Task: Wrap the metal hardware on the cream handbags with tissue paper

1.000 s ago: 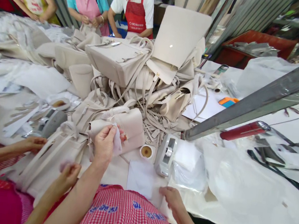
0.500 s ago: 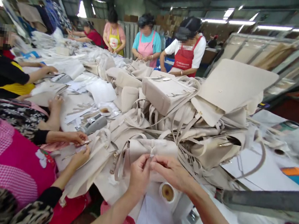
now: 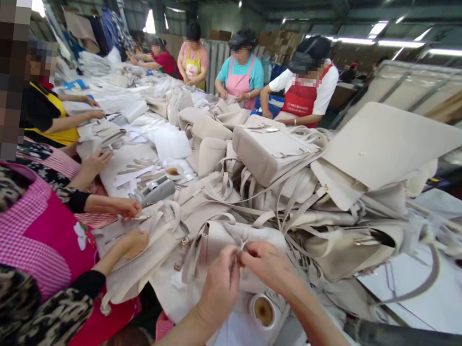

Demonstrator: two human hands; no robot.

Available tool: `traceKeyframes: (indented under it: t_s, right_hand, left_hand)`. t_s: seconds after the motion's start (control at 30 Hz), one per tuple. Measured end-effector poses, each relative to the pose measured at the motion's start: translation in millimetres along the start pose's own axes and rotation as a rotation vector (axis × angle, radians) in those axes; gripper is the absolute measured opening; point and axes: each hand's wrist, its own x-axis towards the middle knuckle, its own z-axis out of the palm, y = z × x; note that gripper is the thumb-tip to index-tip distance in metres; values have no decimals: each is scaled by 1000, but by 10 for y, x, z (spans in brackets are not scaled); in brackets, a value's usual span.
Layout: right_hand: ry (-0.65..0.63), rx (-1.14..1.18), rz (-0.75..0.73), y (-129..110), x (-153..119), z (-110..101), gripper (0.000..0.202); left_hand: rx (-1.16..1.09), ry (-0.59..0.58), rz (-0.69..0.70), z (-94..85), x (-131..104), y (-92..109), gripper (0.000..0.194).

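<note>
Beige bag (image 3: 224,237), left hand (image 3: 219,284), right hand (image 3: 268,265) pinching together

Fingertips of both hands buried in cream bag (image 3: 224,238) fold, grip unclear, small cup (image 3: 264,311) partly hidden by right wrist

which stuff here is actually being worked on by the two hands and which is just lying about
In hand:
- left hand and right hand, pinching together at the top edge of the small cream bag

Lying about:
- pile of cream bags
- small glue cup
- tape dispenser
- neighbouring worker's bag
</note>
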Motion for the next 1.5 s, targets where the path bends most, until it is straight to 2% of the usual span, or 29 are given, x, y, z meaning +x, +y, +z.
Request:
traceKeyframes:
  t_s: [0.1,0.2,0.27,0.37,0.47,0.57,0.7,0.83,0.93,1.07,1.13,1.23,1.3,1.4,1.5]
  right_hand:
    - [-53,74,-8,40,-17,-6,27]
    - [-116,196,-19,104,-48,14,24]
    - [-132,321,-40,142,-58,52,20]
    - [-103,448,-65,170,-44,148,18]
    - [12,489,-78,166,-15,274,17]
    - [97,715,-26,145,-15,376,16]
    - [-16,1127,42,114,-72,386,27]
    - [-153,1387,-23,100,-100,347,32]
    - [-190,1386,-96,121,-68,358,44]
    - [-208,1241,-84,222,11,370,50]
    - [-222,1206,-76,294,39,361,50]
    - [-272,1248,-70,394,56,368,51]
    - [-298,1300,-57,437,59,400,54]
    - [-269,1350,-48,451,76,475,55]
    - [-179,1344,-70,418,105,546,46]
  left_hand:
    - [-161,-34,-215,-45,51,71,13]
    - [-415,-64,-447,-116,107,159,17]
    - [-489,-65,-512,-166,120,208,19]
    - [-497,-42,-532,-195,101,250,19]
    - [-513,-3,-538,-153,75,252,21]
    - [-534,27,-537,-96,70,230,25]
    - [-593,57,-527,-81,76,215,33]
    - [-690,11,-581,-102,73,236,32]
    - [-738,-10,-646,-100,64,240,31]
    - [-787,19,-696,-105,72,237,28]
    - [-884,-16,-846,-133,95,240,22]
    - [-1056,-134,-1146,-194,135,232,14]
    - [-1106,-189,-1245,-224,148,213,9]
    - [-1133,-221,-1271,-229,147,173,9]
    - [-1138,-222,-1236,-195,142,153,10]
